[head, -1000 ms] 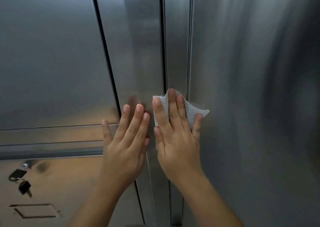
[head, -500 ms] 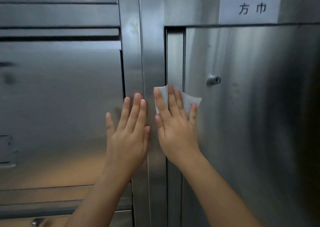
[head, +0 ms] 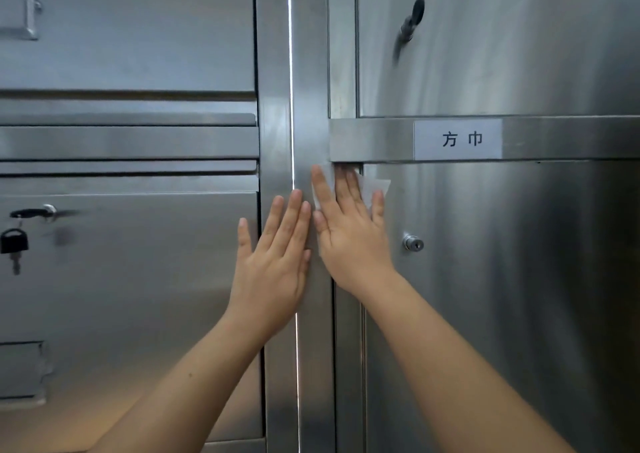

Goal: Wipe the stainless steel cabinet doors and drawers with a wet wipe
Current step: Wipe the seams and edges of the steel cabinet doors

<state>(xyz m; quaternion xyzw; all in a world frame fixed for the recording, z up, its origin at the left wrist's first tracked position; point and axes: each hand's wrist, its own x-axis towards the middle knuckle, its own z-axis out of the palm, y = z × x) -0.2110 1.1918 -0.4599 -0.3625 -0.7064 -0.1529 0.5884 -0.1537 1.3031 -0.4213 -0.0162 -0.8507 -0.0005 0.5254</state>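
My right hand [head: 349,234] presses a white wet wipe [head: 374,186] flat against the stainless steel upright strip and the left edge of the right cabinet door [head: 519,297], fingers straight, tips just under the horizontal bar. Most of the wipe is hidden under the fingers. My left hand [head: 275,262] rests flat with straight fingers on the vertical post [head: 277,123] beside the left drawer front [head: 138,297].
A white label with two characters [head: 458,139] sits on the horizontal bar. A round lock [head: 412,244] is on the right door, a key in a lock [head: 410,25] on the door above. A key with a black fob [head: 14,241] hangs from the left drawer's lock.
Both hands have slid upward along the cabinet with the wipe, from low on the door to its top edge under the labelled bar. The view rose with them.
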